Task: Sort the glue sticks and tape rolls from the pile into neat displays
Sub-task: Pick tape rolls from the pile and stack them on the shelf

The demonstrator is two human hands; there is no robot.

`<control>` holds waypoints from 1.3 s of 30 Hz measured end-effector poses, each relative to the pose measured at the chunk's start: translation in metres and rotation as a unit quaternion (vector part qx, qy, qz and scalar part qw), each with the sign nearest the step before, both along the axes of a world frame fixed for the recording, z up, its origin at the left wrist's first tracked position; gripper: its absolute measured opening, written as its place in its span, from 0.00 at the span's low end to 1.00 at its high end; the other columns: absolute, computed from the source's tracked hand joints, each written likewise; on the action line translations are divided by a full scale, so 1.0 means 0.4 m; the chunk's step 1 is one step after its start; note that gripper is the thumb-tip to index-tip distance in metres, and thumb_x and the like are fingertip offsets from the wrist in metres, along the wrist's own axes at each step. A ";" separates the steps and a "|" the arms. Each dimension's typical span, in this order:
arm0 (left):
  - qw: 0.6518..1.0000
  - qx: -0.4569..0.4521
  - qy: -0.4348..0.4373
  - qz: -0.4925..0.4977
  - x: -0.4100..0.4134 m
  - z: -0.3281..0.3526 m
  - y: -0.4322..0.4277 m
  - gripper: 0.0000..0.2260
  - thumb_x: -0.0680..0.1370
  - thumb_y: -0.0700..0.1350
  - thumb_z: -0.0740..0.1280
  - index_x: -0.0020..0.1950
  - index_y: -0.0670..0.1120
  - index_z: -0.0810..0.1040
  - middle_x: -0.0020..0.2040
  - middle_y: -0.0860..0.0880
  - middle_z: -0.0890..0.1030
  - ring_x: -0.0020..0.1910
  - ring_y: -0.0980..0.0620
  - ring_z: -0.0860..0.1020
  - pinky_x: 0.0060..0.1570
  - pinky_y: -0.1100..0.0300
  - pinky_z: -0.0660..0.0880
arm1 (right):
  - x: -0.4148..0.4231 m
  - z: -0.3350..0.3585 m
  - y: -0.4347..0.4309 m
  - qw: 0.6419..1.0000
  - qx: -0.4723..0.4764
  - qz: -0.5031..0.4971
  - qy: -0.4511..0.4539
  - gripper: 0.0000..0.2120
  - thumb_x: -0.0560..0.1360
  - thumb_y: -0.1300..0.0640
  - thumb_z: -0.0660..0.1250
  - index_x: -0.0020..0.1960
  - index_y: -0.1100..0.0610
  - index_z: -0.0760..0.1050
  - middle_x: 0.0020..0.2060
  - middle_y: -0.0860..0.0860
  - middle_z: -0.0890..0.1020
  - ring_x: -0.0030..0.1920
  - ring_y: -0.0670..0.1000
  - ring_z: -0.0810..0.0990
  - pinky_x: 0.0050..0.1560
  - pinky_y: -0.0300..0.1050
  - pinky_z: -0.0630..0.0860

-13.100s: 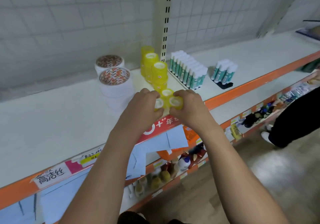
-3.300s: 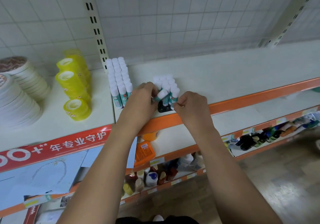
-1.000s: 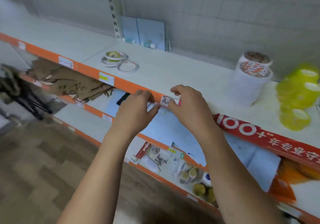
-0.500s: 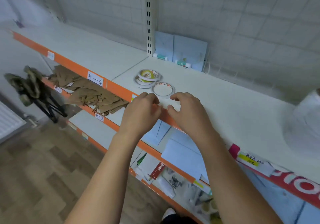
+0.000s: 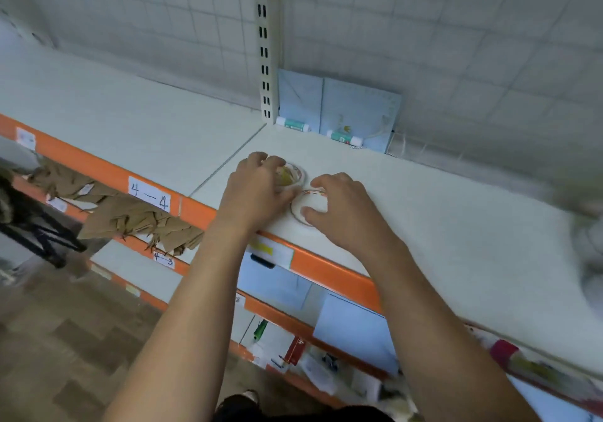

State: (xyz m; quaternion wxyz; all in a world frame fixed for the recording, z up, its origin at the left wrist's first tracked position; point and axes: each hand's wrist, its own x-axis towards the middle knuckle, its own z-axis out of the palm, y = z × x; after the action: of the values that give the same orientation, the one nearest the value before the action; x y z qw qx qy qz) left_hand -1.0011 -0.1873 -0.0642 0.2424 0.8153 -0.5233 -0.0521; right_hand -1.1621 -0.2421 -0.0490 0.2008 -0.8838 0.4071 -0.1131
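Observation:
Two flat tape rolls lie on the white shelf (image 5: 440,225) near its orange front edge. My left hand (image 5: 257,189) curls over the yellowish roll stack (image 5: 292,175), fingers around its rim. My right hand (image 5: 342,209) closes on the white roll (image 5: 310,204) with red print, thumb at its near edge. Two glue sticks lie on their sides at the back: one (image 5: 293,124) beside the upright post, another (image 5: 344,137) to its right.
Pale blue cards (image 5: 359,105) lean on the back wall behind the glue sticks. A blurred white tape stack (image 5: 590,252) stands at the far right. Crumpled brown paper (image 5: 130,219) fills the lower left shelf. Below sit sheets and small goods.
Both hands moved forward from the orange shelf edge onto the two tape rolls and closed around them. My view shifted left from the sorted displays.

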 end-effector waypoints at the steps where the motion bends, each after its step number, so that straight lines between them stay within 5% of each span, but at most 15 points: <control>1: 1.000 0.013 0.003 -0.014 0.022 -0.004 -0.019 0.30 0.72 0.61 0.70 0.70 0.49 0.71 0.69 0.44 0.69 0.67 0.42 0.68 0.65 0.47 0.69 | 0.009 -0.001 -0.003 1.000 0.007 -0.009 0.002 0.24 0.74 0.45 0.68 0.66 0.53 0.71 0.62 0.53 0.73 0.61 0.58 0.70 0.61 0.54 0.71; 5: 0.995 0.084 0.004 -0.061 0.087 -0.018 -0.083 0.43 0.63 0.72 0.70 0.72 0.52 0.66 0.69 0.45 0.70 0.69 0.42 0.67 0.65 0.47 0.67 | 0.035 -0.003 -0.007 0.998 0.037 -0.049 0.011 0.30 0.71 0.43 0.71 0.69 0.51 0.68 0.65 0.52 0.71 0.64 0.58 0.68 0.63 0.54 0.69; 9: 0.984 0.130 0.031 -0.118 0.125 -0.026 -0.121 0.43 0.62 0.73 0.70 0.72 0.53 0.66 0.66 0.45 0.73 0.65 0.42 0.71 0.64 0.48 0.69 | 0.062 -0.024 0.007 0.993 0.055 -0.093 0.056 0.40 0.67 0.39 0.74 0.73 0.50 0.64 0.68 0.52 0.67 0.67 0.58 0.65 0.66 0.55 0.67; 15: 0.985 0.021 0.033 -0.169 0.147 -0.007 -0.131 0.37 0.65 0.66 0.73 0.68 0.49 0.71 0.63 0.43 0.72 0.64 0.42 0.69 0.63 0.50 0.68 | 0.098 -0.048 0.030 0.982 0.048 -0.171 0.063 0.41 0.69 0.38 0.72 0.75 0.50 0.60 0.72 0.53 0.64 0.70 0.60 0.63 0.65 0.55 0.65; 21: 0.966 -0.039 0.058 -0.250 0.116 0.028 -0.126 0.37 0.66 0.61 0.75 0.70 0.47 0.71 0.65 0.47 0.72 0.67 0.46 0.67 0.64 0.56 0.64 | 0.081 -0.026 0.056 0.974 0.019 -0.216 0.066 0.34 0.68 0.42 0.72 0.70 0.51 0.67 0.62 0.54 0.73 0.61 0.60 0.69 0.59 0.53 0.72; 30: 0.918 -0.034 0.108 -0.380 -0.126 0.042 -0.131 0.39 0.64 0.73 0.67 0.68 0.52 0.72 0.64 0.52 0.72 0.66 0.51 0.68 0.60 0.58 0.66 | -0.187 0.038 0.130 0.917 -0.019 -0.395 0.055 0.35 0.67 0.40 0.70 0.71 0.48 0.67 0.65 0.53 0.70 0.64 0.59 0.67 0.60 0.56 0.71; 39: 0.874 -0.030 0.126 -0.469 -0.434 0.037 -0.146 0.30 0.67 0.63 0.73 0.65 0.52 0.76 0.60 0.53 0.72 0.59 0.54 0.74 0.58 0.59 0.71 | -0.457 0.053 0.167 0.884 -0.013 -0.461 0.070 0.35 0.66 0.41 0.70 0.71 0.49 0.68 0.65 0.53 0.71 0.62 0.60 0.68 0.63 0.55 0.70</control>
State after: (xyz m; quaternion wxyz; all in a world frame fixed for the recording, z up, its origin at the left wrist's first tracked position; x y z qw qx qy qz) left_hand -1.1747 -0.2456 -0.0494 0.2773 0.4530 -0.8107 -0.2463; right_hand -1.3450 -0.1753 -0.0278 0.0850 -0.6044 0.7804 -0.1360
